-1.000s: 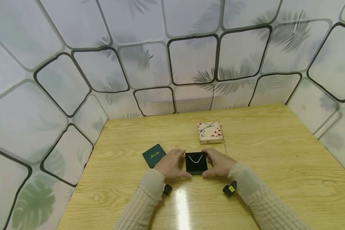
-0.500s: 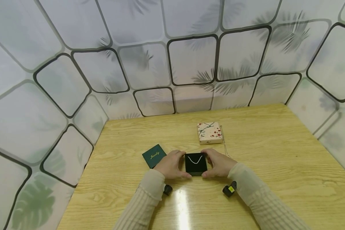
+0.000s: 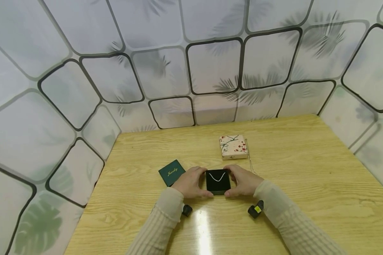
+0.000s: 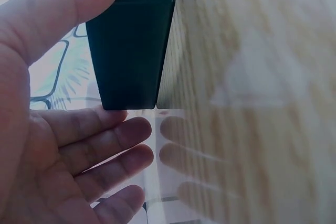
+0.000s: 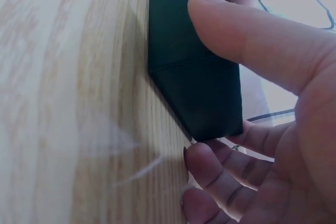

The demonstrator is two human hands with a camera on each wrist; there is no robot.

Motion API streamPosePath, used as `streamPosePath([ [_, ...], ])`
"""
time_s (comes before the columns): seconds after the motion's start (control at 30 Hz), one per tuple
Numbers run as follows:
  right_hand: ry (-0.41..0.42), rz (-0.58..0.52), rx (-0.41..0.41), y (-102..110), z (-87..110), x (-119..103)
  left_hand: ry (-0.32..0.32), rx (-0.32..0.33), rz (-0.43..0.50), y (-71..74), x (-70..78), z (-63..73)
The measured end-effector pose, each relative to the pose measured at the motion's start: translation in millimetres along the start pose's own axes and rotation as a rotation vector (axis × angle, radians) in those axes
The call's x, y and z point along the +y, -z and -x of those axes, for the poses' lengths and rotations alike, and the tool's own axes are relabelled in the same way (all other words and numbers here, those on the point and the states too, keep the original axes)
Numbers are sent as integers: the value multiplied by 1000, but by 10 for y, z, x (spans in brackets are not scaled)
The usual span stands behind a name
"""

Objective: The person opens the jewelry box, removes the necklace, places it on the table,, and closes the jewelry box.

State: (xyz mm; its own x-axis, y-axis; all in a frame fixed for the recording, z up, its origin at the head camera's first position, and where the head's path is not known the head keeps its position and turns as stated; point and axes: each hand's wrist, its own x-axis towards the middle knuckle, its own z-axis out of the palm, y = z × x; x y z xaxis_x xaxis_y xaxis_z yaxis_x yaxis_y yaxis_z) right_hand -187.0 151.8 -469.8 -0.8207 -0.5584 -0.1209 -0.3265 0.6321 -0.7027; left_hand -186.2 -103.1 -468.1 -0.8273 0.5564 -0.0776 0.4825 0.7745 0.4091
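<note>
An uncovered dark green jewelry box [image 3: 218,187] sits on the table in front of the person, with a black insert and a silver chain [image 3: 217,179] across it. My left hand [image 3: 190,184] grips its left side, thumb at the near corner and index finger at the far one. On the opposite side, my right hand [image 3: 242,181] holds it the same way. Both wrist views show the green box wall [image 4: 131,51] between thumb and index finger, its base against the tabletop. Left of the left hand lies a green lid [image 3: 171,173] lettered "Jewelry", partly covered by that hand.
Behind the jewelry box stands a cream box [image 3: 233,147] with a branch and red flower pattern. A thin chain [image 3: 249,157] lies along its right side, its near end by the right hand. Patterned curtains [image 3: 215,67] border the wooden table [image 3: 306,170] at the back and sides.
</note>
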Motion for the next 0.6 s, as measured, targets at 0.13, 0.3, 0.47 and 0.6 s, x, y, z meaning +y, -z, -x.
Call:
streamPosePath([
  [0.13, 0, 3, -8, 0, -12, 0, -2, 4, 6, -1, -4, 10],
  [0.3, -1, 2, -19, -4, -20, 7, 3, 6, 9, -1, -7, 19],
  [0.47, -11, -6, -44, 27, -5, -4, 3, 1, -1, 2, -5, 21],
  [0.6, -45, 28, -44, 64, -9, -32, 1, 0, -2, 12, 7, 24],
])
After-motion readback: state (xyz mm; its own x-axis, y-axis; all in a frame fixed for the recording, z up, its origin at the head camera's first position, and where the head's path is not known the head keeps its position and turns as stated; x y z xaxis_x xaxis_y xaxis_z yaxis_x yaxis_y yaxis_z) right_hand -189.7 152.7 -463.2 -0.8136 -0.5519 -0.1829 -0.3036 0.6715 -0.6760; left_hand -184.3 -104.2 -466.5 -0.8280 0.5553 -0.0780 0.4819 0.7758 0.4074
